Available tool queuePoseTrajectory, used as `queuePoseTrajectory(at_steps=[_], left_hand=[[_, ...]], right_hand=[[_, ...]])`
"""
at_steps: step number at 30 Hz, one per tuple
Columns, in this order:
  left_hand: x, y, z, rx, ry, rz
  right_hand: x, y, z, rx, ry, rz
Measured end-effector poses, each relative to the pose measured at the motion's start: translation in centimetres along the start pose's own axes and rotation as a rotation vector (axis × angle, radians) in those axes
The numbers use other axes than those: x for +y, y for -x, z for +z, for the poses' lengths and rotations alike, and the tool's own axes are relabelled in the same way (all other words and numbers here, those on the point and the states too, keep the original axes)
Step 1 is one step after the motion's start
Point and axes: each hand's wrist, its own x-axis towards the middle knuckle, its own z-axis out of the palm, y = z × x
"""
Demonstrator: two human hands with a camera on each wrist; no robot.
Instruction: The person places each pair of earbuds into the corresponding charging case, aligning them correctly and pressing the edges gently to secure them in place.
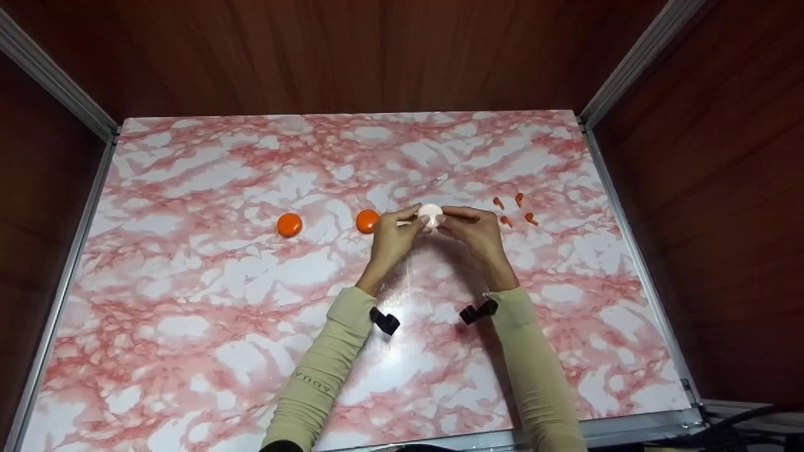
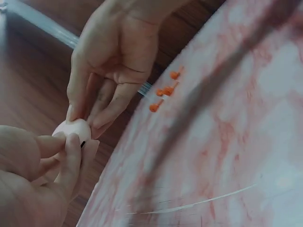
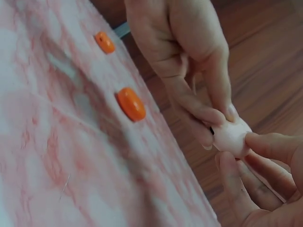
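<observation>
A small round white case (image 1: 430,212) is held up between both hands over the middle of the table. My left hand (image 1: 393,240) pinches its left side with thumb and fingers. From the right, my right hand (image 1: 480,235) grips the other side. Seen from the left wrist, the white case (image 2: 75,128) is smooth and egg-like, partly covered by fingertips. A small dark mark shows on its edge in both wrist views. Close beside the left hand lies a round orange case (image 1: 367,221). To the right of the right hand are several orange earbuds (image 1: 531,219).
A second round orange case (image 1: 289,225) lies farther left on the red-and-white marbled table (image 1: 264,351). Dark wooden panels (image 1: 352,56) with metal edge rails enclose the back and sides. Black cables (image 1: 741,427) run at the front right corner.
</observation>
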Motion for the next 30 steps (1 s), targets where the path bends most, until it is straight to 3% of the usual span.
queuePoseTrajectory(at_steps=[4, 12, 20, 26, 30], left_hand=[[-0.5, -0.7, 0.9, 0.057, -0.170, 0.053], [-1.4, -1.7, 1.8, 0.113, -0.340, 0.030], [-2.6, -2.1, 2.2, 0.129, -0.362, -0.061], [-3.0, -2.2, 2.5, 0.139, -0.362, -0.074], [-3.0, -2.3, 2.5, 0.146, -0.365, -0.079]], right_hand=[[0.8, -0.9, -0.2, 0.061, 0.078, 0.002], [2.2, -2.8, 0.2, 0.081, 0.191, 0.018], [3.0, -3.5, 0.7, 0.091, 0.260, 0.035], [3.3, -3.9, 1.0, 0.119, 0.286, 0.057], [3.5, -4.1, 1.2, 0.140, 0.319, 0.031]])
